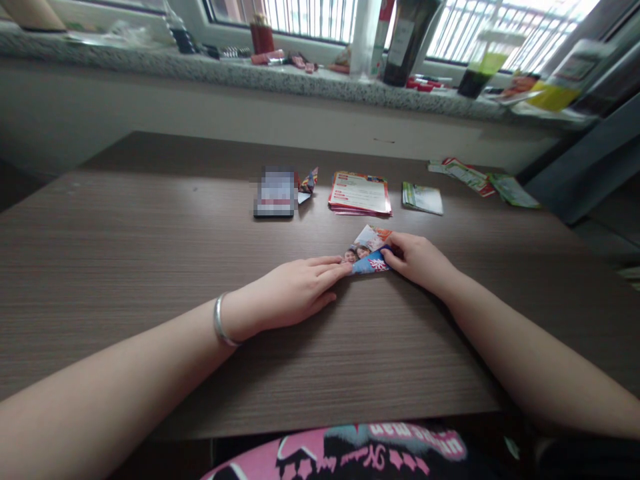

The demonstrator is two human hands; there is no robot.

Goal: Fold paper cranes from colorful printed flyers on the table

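A folded piece of printed paper (369, 257), with a blue part and a photo, lies on the wooden table between my hands. My left hand (300, 288), a silver bangle at its wrist, rests flat with fingers stretched onto the paper's left corner. At the right edge, my right hand (415, 259) pinches the paper between thumb and fingers. Beyond it lie a stack of printed sheets (361, 192) and a smaller green and white stack (423, 198). Left of these stand a small folded paper piece (309, 183) and a phone (275, 193) with a blurred screen.
Several loose green and red leaflets (470, 177) lie at the table's back right. Behind the table runs a stone windowsill (310, 77) crowded with bottles, including a dark bottle (407, 43) and one with yellow liquid (557, 93). The table's front edge is close to my lap.
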